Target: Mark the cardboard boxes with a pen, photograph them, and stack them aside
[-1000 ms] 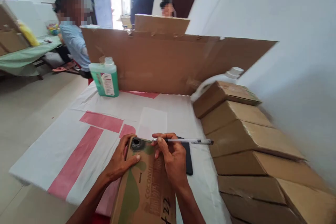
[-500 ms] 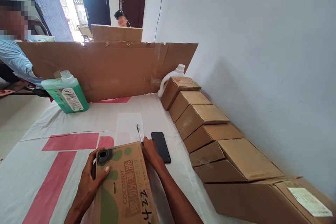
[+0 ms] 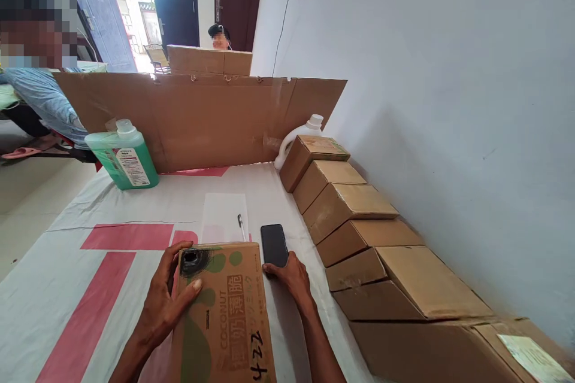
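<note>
My left hand [image 3: 173,293] grips the left side of a brown cardboard box [image 3: 245,311] printed with green shapes and "COCONUT", with a handwritten 422. Its thumb presses on the top face, close to a black-scribbled hole in the corner; the other fingers go over the far left edge. To the right of the box, my right hand [image 3: 291,278] pinches the near end of a black smartphone [image 3: 274,244], thumb on the left and fingers on the right. The phone lies on the white cloth. A pen [image 3: 241,227] rests on a white sheet of paper [image 3: 220,212] just beyond the box.
Several cardboard boxes [image 3: 359,197] form a row along the wall at the right. A green liquid bottle [image 3: 130,158] and a white jug [image 3: 299,134] stand before an upright cardboard panel [image 3: 211,119]. One person [image 3: 40,90] is at the left, another [image 3: 220,39] behind the panel.
My right hand has left the pen and the box's edge, moved right and taken hold of the phone's near end. The left hand stays on the box. The view has shifted slightly.
</note>
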`<state>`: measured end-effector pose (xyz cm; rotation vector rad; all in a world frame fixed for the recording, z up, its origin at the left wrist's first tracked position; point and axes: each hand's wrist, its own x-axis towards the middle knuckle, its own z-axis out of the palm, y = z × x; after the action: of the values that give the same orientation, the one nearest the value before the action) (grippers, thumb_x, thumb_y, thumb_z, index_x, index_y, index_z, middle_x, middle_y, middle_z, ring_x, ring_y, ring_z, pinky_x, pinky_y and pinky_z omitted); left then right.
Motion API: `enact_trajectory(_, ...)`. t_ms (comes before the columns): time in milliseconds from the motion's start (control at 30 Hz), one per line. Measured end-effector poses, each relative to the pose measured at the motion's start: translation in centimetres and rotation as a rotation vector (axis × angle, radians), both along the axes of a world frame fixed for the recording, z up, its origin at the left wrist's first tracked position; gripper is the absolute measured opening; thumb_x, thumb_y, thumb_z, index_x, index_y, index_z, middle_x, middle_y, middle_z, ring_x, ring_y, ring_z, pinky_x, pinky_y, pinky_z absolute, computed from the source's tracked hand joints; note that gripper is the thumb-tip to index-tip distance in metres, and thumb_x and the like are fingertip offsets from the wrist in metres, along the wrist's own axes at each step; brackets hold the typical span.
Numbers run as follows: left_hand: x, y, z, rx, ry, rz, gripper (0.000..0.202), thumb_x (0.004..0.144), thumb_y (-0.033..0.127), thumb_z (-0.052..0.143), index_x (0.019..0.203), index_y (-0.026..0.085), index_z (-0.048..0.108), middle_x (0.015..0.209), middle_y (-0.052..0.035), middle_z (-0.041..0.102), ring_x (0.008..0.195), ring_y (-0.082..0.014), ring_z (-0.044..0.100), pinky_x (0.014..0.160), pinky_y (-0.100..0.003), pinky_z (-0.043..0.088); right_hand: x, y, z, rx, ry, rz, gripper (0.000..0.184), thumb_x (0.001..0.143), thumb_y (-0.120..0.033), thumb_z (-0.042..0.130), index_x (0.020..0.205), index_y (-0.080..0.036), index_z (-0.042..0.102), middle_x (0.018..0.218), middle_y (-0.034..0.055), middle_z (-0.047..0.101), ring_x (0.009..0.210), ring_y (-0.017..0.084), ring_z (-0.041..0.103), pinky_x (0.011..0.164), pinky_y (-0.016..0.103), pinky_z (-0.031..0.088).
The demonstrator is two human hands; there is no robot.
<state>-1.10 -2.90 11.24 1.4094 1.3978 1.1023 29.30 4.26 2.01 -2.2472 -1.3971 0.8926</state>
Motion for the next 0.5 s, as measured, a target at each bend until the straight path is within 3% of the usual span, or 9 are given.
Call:
enact_trajectory(100, -0.3, -0.2, 0.2, 0.069, 0.044, -0.009, 0.061, 0.089, 0.047, 0.067, 0.141, 0.029, 0.042, 0.138, -0.0107, 0.059, 0.128, -0.0326, 0.058, 0.113, -0.05, 0.042, 0.5, -0.3, -0.3, 0.053, 0.22, 0.001, 0.04, 0.071, -0.039, 0.068, 0.1, -0.013, 0.063, 0.102, 0.0184, 0.074, 0.103, 0.038, 0.069, 0.088, 0.046, 0.052)
enact_trajectory(200, -0.4, -0.3, 0.3, 0.095, 0.053, -0.008, 0.06, 0.089, 0.045, 0.067, 0.141, 0.028, 0.043, 0.139, -0.0108, 0.058, 0.128, -0.0329, 0.059, 0.111, -0.047, 0.043, 1.1, -2.1, 0.9, 0.11, 0.441, -0.015, 0.045, 0.078, -0.048, 0.062, 0.104, -0.012, 0.062, 0.096, 0.0135, 0.076, 0.094, 0.033, 0.073, 0.084, 0.044, 0.057)
enact_trajectory(300, -0.3, -0.3, 0.4, 0.105, 0.053, -0.017, 0.058, 0.09, 0.043, 0.066, 0.141, 0.029, 0.042, 0.139, -0.0106, 0.058, 0.128, -0.0322, 0.058, 0.11, -0.047, 0.043, 1.4, -5.0, 4.1, 0.212, 0.847, -0.109, 0.052, 0.082, -0.051, 0.069, 0.118, -0.014, 0.059, 0.11, 0.0141, 0.076, 0.1, 0.031, 0.074, 0.09, 0.047, 0.058)
enact_trajectory(400, 0.0, -0.1, 0.6, 0.117, 0.049, -0.035, 0.057, 0.089, 0.04, 0.067, 0.139, 0.028, 0.043, 0.137, -0.0108, 0.058, 0.127, -0.0318, 0.058, 0.111, -0.047, 0.042, 1.4, -7.8, 8.5, 0.344, 1.183, -0.244, 0.056, 0.072, -0.04, 0.086, 0.12, -0.022, 0.065, 0.123, 0.0151, 0.072, 0.099, 0.033, 0.075, 0.09, 0.052, 0.059)
enact_trajectory(500, 0.3, 0.0, 0.5, 0.147, 0.036, -0.047, 0.059, 0.087, 0.038, 0.069, 0.139, 0.026, 0.043, 0.138, -0.0117, 0.055, 0.129, -0.0318, 0.056, 0.112, -0.047, 0.041, 1.0, -9.8, 11.9, 0.266, 1.339, -0.168, 0.05, 0.072, -0.05, 0.083, 0.116, -0.029, 0.072, 0.119, 0.0151, 0.074, 0.086, 0.034, 0.075, 0.076, 0.053, 0.062)
